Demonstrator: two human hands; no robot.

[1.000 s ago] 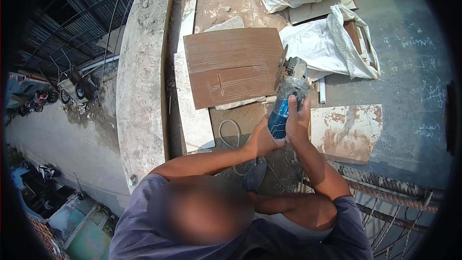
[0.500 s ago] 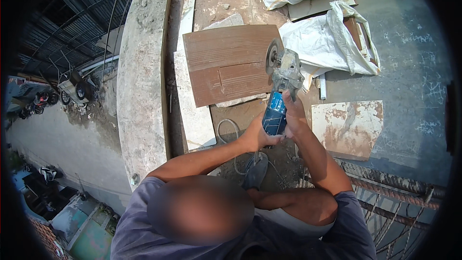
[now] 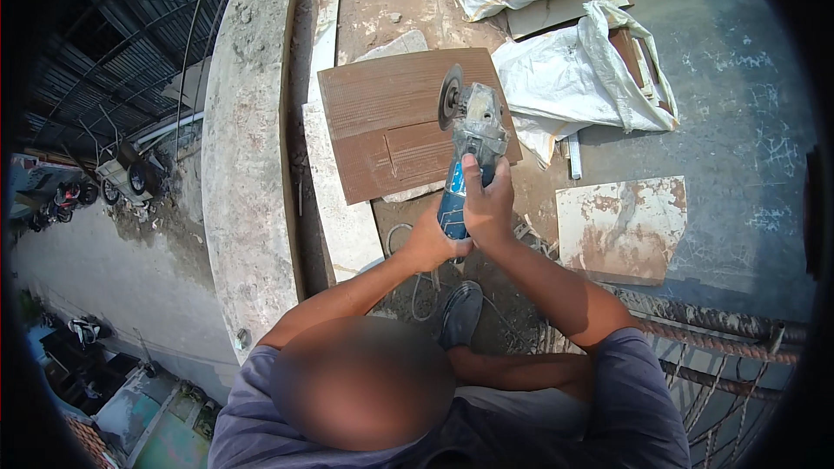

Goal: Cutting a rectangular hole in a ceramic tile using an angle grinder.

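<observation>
Both my hands grip a blue angle grinder with a dusty grey head and a round disc on its left side. My left hand wraps the rear of the body from the left. Higher up, my right hand closes round the body near the head, its thumb lying on top. Beyond the grinder lies a brown ridged tile with straight cut lines in its lower part. The disc appears above this tile; from here I cannot tell whether they touch.
A long concrete ledge runs along the left, above a street. White sacks with tile pieces lie far right. A broken tile is at right, near rusty bars. White strips lie under the brown tile; a cord loops near my shoe.
The grinder and both hands have shifted left, bringing the disc further over the brown tile. My right hand has moved up the body towards the head. The whole view has shifted slightly.
</observation>
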